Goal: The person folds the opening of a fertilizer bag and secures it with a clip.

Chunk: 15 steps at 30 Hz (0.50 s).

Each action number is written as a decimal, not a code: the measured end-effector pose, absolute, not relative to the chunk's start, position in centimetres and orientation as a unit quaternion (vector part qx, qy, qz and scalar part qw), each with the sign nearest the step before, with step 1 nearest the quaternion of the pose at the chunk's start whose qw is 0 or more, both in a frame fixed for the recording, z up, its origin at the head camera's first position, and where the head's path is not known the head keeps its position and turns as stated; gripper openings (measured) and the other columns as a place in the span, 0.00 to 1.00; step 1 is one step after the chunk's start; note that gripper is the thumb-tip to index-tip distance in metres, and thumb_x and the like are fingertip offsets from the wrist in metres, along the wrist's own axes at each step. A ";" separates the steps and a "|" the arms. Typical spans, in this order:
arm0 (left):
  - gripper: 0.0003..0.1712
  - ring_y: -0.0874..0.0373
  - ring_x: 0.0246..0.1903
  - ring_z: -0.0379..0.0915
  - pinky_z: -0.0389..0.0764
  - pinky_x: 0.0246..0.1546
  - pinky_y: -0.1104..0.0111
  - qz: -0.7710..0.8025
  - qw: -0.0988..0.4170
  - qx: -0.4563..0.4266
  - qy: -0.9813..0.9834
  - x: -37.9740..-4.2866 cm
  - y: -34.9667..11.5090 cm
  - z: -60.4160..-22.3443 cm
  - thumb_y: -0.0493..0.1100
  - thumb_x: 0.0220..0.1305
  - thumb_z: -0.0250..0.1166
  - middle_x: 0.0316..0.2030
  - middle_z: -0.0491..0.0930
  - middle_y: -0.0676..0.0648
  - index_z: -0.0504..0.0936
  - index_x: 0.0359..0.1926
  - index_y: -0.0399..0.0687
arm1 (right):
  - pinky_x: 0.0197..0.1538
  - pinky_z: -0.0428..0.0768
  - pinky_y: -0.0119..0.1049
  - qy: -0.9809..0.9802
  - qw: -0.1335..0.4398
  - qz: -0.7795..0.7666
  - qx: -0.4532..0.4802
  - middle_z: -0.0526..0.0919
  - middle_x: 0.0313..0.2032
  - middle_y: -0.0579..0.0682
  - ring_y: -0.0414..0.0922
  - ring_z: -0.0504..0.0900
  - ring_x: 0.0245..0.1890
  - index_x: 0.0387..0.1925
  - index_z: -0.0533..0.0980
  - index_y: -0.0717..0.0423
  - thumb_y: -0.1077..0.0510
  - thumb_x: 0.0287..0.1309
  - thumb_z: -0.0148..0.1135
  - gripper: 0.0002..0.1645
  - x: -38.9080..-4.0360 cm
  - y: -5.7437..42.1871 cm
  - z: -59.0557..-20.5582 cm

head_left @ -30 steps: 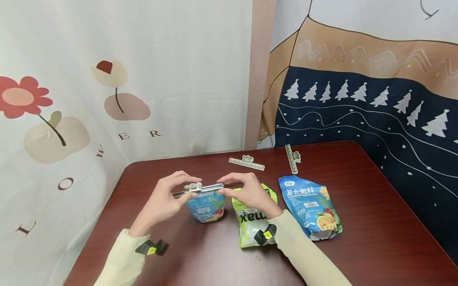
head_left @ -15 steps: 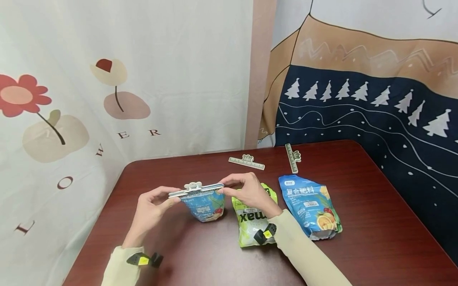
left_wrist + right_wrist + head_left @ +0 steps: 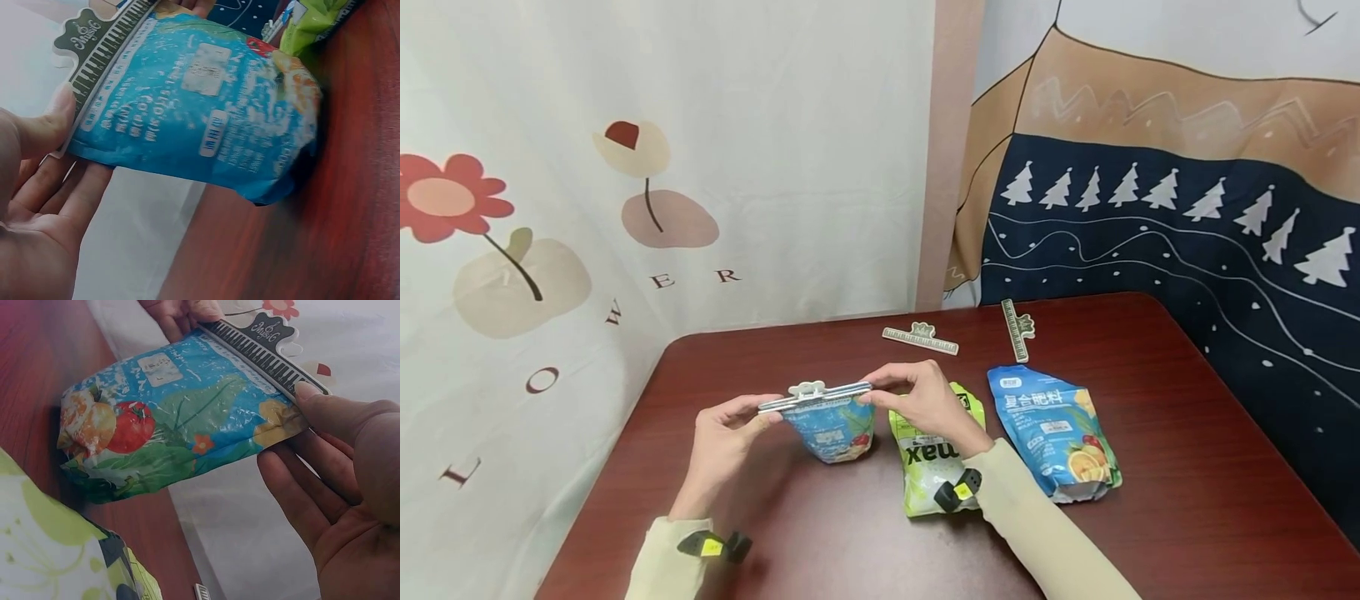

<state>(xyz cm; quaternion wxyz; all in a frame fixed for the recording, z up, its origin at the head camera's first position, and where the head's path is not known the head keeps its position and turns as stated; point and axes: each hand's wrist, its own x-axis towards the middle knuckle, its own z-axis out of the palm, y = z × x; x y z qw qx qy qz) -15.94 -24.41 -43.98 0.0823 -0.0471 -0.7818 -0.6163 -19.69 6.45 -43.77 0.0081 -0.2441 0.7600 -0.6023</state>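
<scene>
Here | hands [image 3: 718, 446] [image 3: 932, 406] pinch piano-print clip [image 3: 259, 357] at both ends | across top of blue pouch [image 3: 181, 106]

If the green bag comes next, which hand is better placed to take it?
Likely the right hand, pinching the clip at the end nearer the green bag. The left hand pinches the other end, across the clipped blue bag.

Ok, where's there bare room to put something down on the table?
The table is bare right of the lying fertilizer pouch, in front of the clipped fertilizer pouch, and left of the leftmost loose piano-key clip, behind the left hand. It's crowded around the green bag, between both pouches with the right hand over it.
</scene>
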 end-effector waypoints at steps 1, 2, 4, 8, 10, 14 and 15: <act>0.21 0.67 0.37 0.86 0.87 0.41 0.73 -0.617 0.079 -0.046 -0.782 -16.0 -24.4 -44.0 0.32 0.57 0.76 0.40 0.90 0.59 0.85 0.51 0.28 | 0.39 0.86 0.32 0.759 0.007 -0.605 -0.243 0.91 0.41 0.44 0.39 0.89 0.37 0.44 0.88 0.43 0.50 0.58 0.75 0.12 -19.7 6.4 -43.8; 0.21 0.67 0.37 0.86 0.87 0.41 0.72 -0.617 0.077 -0.044 -0.782 -16.0 -24.4 -44.1 0.33 0.57 0.76 0.40 0.90 0.59 0.85 0.52 0.29 | 0.39 0.86 0.32 0.757 0.006 -0.607 -0.242 0.91 0.41 0.44 0.39 0.89 0.37 0.44 0.88 0.43 0.51 0.58 0.76 0.12 -19.7 6.4 -43.8; 0.21 0.67 0.38 0.86 0.87 0.42 0.71 -0.617 0.073 -0.047 -0.782 -16.0 -24.5 -44.1 0.33 0.58 0.76 0.41 0.90 0.58 0.85 0.52 0.30 | 0.38 0.86 0.32 0.754 0.005 -0.611 -0.240 0.91 0.40 0.44 0.40 0.89 0.36 0.44 0.88 0.43 0.51 0.58 0.75 0.11 -19.6 6.3 -43.9; 0.21 0.67 0.39 0.86 0.87 0.43 0.70 -0.618 0.074 -0.061 -0.780 -16.1 -24.6 -44.3 0.32 0.59 0.75 0.42 0.90 0.58 0.84 0.54 0.31 | 0.37 0.85 0.32 0.751 -0.012 -0.615 -0.241 0.91 0.39 0.45 0.40 0.89 0.35 0.43 0.89 0.44 0.52 0.59 0.75 0.11 -19.5 6.2 -44.0; 0.21 0.67 0.39 0.86 0.87 0.43 0.70 -0.626 0.077 -0.061 -0.774 -16.2 -24.6 -44.5 0.30 0.58 0.74 0.41 0.90 0.58 0.84 0.53 0.29 | 0.36 0.85 0.32 0.750 -0.023 -0.615 -0.242 0.91 0.38 0.45 0.40 0.89 0.34 0.43 0.89 0.45 0.52 0.58 0.75 0.10 -19.5 6.1 -44.1; 0.20 0.67 0.38 0.86 0.87 0.42 0.71 -0.639 0.089 -0.036 -0.763 -16.5 -24.4 -44.8 0.30 0.58 0.75 0.39 0.90 0.58 0.84 0.52 0.28 | 0.33 0.83 0.31 0.752 -0.042 -0.611 -0.243 0.91 0.35 0.43 0.44 0.89 0.32 0.41 0.89 0.44 0.52 0.57 0.76 0.09 -19.5 6.0 -44.1; 0.20 0.68 0.38 0.86 0.87 0.42 0.71 -0.640 0.092 -0.030 -0.762 -16.5 -24.3 -44.8 0.31 0.58 0.75 0.39 0.90 0.58 0.84 0.52 0.28 | 0.32 0.82 0.31 0.753 -0.047 -0.610 -0.243 0.91 0.35 0.42 0.46 0.89 0.31 0.40 0.89 0.44 0.51 0.57 0.76 0.09 -19.5 5.9 -44.1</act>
